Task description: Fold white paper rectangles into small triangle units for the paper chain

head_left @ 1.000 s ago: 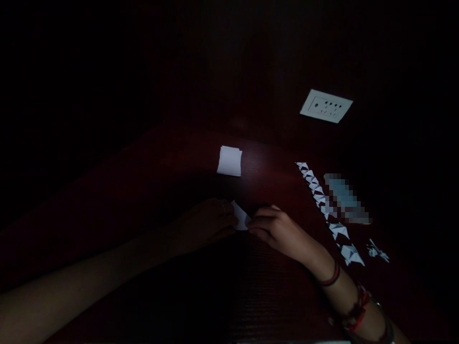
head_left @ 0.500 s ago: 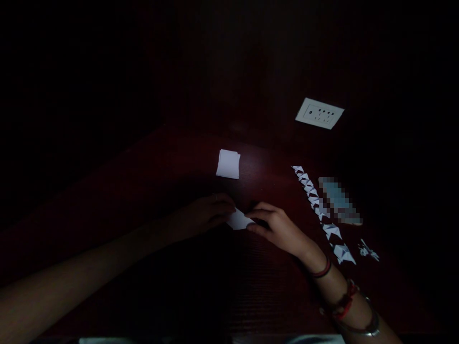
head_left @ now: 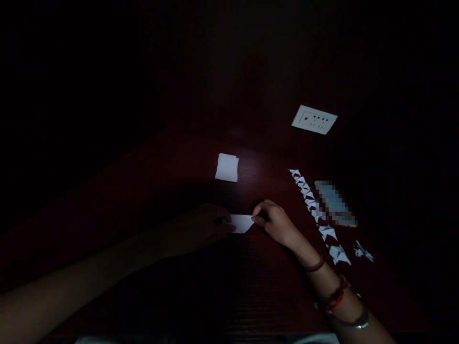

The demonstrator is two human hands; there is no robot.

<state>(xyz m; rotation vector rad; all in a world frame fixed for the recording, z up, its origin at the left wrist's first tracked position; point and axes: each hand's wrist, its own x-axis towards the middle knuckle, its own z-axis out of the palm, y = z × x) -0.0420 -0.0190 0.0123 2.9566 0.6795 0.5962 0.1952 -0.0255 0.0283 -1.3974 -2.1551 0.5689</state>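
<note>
Between my hands, low over the dark red table, is a small folded piece of white paper (head_left: 242,223). My left hand (head_left: 211,223), in deep shadow, pinches its left end between thumb and fingers. At the paper's right corner, my right hand (head_left: 273,220) grips it between thumb and forefinger, the other fingers curled. Beyond the hands lies a stack of square white paper sheets (head_left: 227,167). Right of my right hand runs a slanting row of several folded white paper pieces (head_left: 307,196).
A blurred-out phone-like object (head_left: 335,203) lies beside the row. Nearer me is a little heap of thin white scraps (head_left: 363,252). A white socket plate (head_left: 314,119) is on the dark wall behind. The dark red table (head_left: 172,167) fades into shadow leftward.
My right hand has shifted its hold to the paper's upper right corner, fingers now curled in. The paper has turned, its long edge now on top. The view has shifted slightly.
</note>
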